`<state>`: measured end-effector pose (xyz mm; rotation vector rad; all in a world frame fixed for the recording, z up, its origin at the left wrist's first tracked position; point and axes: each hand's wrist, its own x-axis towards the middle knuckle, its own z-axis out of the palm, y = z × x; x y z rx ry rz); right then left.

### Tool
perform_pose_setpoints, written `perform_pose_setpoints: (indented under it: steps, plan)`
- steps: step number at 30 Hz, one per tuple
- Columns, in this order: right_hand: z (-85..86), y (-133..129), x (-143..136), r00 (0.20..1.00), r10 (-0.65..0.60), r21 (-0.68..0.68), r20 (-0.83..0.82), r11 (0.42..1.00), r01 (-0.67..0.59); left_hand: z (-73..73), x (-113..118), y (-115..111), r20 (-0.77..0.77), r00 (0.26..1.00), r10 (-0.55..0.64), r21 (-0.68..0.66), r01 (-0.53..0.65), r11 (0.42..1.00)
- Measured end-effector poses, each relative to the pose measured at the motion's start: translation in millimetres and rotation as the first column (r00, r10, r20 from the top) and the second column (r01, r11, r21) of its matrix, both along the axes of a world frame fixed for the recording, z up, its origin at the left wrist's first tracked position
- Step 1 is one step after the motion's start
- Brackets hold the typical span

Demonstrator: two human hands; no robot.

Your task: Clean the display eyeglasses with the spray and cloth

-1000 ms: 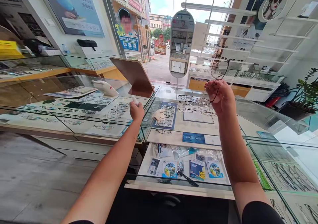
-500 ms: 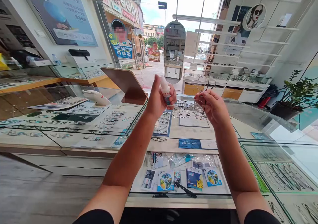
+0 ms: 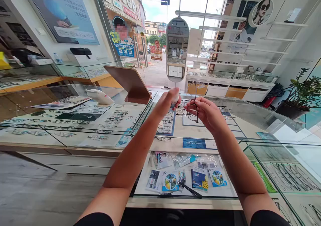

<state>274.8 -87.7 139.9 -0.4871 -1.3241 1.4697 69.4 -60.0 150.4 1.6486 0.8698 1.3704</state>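
Note:
Above the glass counter (image 3: 173, 149), my left hand (image 3: 168, 101) is wrapped round a small white bottle (image 3: 175, 98), its upper end partly covered by the thumb. Just to the right, my right hand (image 3: 204, 110) pinches a pair of thin-framed glasses (image 3: 195, 91) between thumb and fingers. The glasses are held on edge, with a lens toward the bottle. A small gap separates the bottle and the glasses. Rows of spectacle frames (image 3: 165, 124) lie in the display case below both hands.
A brown-backed tilted panel (image 3: 127, 80) and a white hand-shaped stand (image 3: 99, 96) are on the left counter. An oval mirror (image 3: 177, 48) stands ahead. Leaflets (image 3: 200, 179) and a black pen (image 3: 190, 189) lie at the near side. A potted plant (image 3: 298, 95) is at right.
Both hands have come closer together. My left hand has tipped forward and lowered slightly with the bottle, and my right hand has moved left, turning the glasses.

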Motion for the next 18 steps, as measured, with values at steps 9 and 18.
perform_pose_setpoints:
  steps: [9, 18]
  plan:
    - [-3.6, -1, -10, 0.998, 0.030, -0.001, 0.053, 1.000, -0.030, -7.0, 5, 4, -0.127, 0.987, 0.100, 0.030, -0.098, 0.995]
    - [-10.1, 23, -4, 0.986, -0.104, -0.047, -0.132, 0.994, 0.099, -5.0, -2, 1, -0.295, 0.955, 0.005, 0.068, 0.016, 0.998]
